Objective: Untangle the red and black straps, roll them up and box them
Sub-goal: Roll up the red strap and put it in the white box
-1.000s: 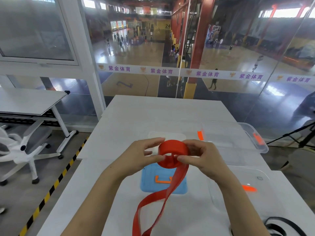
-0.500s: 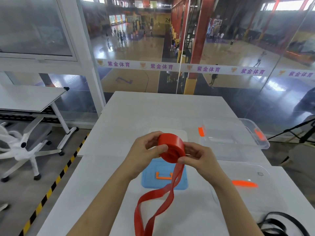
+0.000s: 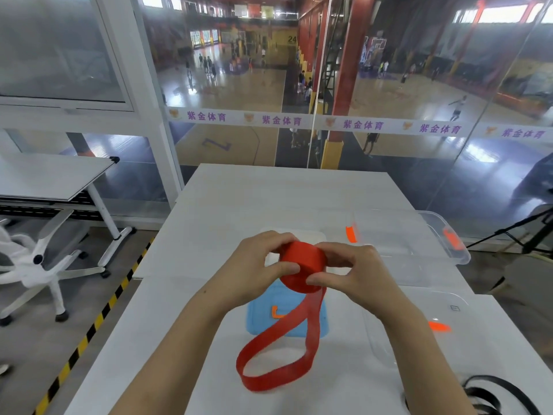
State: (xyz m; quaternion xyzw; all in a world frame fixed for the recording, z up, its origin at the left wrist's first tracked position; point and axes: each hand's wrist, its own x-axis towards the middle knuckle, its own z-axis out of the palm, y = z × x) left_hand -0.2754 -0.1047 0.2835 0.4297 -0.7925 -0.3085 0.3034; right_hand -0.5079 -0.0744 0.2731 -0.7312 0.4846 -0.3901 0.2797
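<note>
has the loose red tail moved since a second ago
Yes. The red strap tail, which earlier ran off the near edge, now forms a short loop just below the blue lid, drawn toward the roll.

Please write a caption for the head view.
Both hands roll the red strap above the white table; black strap waits.

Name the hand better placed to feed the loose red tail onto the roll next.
Right, probably. The red strap's tail leaves the roll from under the right hand, whose thumb already rests where it peels off. The left hand grips the roll's far side, suited to steadying.
</note>
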